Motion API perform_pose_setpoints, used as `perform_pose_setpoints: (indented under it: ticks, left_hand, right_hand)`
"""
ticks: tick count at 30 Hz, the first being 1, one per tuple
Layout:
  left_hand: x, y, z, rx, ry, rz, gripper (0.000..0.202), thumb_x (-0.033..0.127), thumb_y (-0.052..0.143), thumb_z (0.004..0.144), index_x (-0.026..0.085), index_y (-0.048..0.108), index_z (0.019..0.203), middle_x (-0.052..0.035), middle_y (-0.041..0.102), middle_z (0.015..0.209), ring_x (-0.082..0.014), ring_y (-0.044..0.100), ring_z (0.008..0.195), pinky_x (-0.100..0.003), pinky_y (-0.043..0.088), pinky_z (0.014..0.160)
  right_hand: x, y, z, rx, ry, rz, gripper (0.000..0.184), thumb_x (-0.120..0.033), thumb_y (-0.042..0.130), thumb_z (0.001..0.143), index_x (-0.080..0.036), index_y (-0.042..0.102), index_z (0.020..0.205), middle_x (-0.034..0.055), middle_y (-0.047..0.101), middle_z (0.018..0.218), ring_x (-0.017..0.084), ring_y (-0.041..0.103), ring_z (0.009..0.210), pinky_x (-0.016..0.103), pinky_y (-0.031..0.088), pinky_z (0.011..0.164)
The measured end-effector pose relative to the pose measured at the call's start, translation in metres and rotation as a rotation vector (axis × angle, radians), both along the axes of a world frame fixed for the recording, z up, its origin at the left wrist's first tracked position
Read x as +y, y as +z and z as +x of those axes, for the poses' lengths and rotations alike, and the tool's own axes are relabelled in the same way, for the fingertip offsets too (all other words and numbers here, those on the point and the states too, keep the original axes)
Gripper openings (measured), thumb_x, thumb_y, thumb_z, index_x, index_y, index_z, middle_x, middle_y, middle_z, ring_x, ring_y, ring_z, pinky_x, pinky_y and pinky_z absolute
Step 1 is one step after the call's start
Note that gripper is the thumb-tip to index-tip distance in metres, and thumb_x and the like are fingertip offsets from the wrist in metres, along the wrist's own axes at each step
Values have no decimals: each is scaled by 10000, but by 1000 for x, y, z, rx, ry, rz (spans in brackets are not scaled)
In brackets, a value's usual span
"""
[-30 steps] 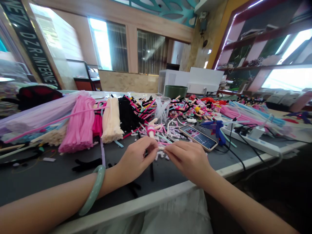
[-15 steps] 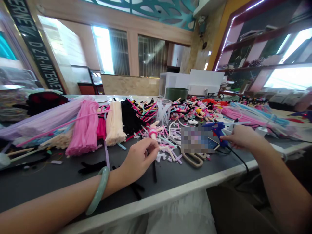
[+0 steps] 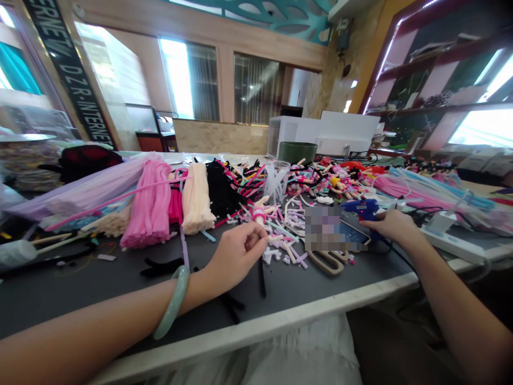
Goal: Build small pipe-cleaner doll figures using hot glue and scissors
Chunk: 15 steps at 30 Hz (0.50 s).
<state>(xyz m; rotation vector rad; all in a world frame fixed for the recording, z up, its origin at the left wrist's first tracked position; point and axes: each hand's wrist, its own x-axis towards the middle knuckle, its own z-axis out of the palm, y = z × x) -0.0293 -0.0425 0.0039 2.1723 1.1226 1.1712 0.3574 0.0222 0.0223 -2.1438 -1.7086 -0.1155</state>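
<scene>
My left hand (image 3: 240,254), with a green bangle (image 3: 172,302) at its wrist, is closed in a pinch on a small pipe-cleaner doll (image 3: 259,214) in pink and cream. The doll stands up from the fingertips. At the right, my right hand (image 3: 395,225) has its fingers closed at the handle of a blue glue gun (image 3: 358,207), whose nozzle points left. Much of the handle is hidden by the fingers. Just below the gun lies a phone (image 3: 356,233), partly blurred out. Beige-handled scissors (image 3: 328,262) rest between the hands, near cut pipe-cleaner pieces (image 3: 286,246).
Bundles of pink (image 3: 146,208), cream (image 3: 196,200) and black pipe cleaners (image 3: 224,195) line the left side. Behind the scraps stand a clear cup (image 3: 276,182) and a pile of small dolls (image 3: 332,179). A power strip (image 3: 452,240) with cables lies at the right.
The view has shifted slightly, so the scene sits further right. My right hand and the glue gun have tilted a little, the gun looking flatter. My left hand keeps its pinch on the doll.
</scene>
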Motion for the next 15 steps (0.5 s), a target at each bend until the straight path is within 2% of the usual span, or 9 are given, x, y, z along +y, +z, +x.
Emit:
perform_pose_setpoints:
  ticks: [3, 7, 11, 15]
  left_hand:
    - [2, -1, -1, -34, -3, -49, 115, 238, 489, 842, 181, 521, 747, 74, 361, 540, -74, 396, 493, -200, 312, 515]
    - [6, -3, -2, -90, -1, -104, 154, 285, 480, 856, 185, 503, 741, 74, 370, 539, -71, 407, 479, -192, 311, 494]
    - [9, -4, -2, -155, 7, -154, 166, 287, 482, 854, 182, 486, 726, 73, 417, 526, -68, 405, 454, -192, 315, 478]
    - [11, -1, -2, -220, 12, -180, 162, 280, 473, 859, 183, 485, 729, 81, 424, 467, -75, 403, 441, -196, 330, 492]
  right_hand:
    - [-9, 9, -15, -101, -39, 102, 386, -538, 588, 708, -180, 578, 563, 92, 516, 515, 166, 429, 438, 340, 315, 480]
    - [-27, 30, -51, -164, 67, 241, 450, -537, 515, 778, -194, 488, 488, 65, 471, 489, 145, 410, 459, 324, 295, 501]
    - [-49, 42, -94, 1, 181, 438, 415, -539, 575, 745, -194, 514, 522, 20, 494, 468, 144, 438, 457, 284, 281, 477]
    - [-68, 41, -130, 50, 232, 438, 408, -482, 599, 721, -197, 459, 465, -26, 418, 414, 116, 380, 425, 265, 251, 456]
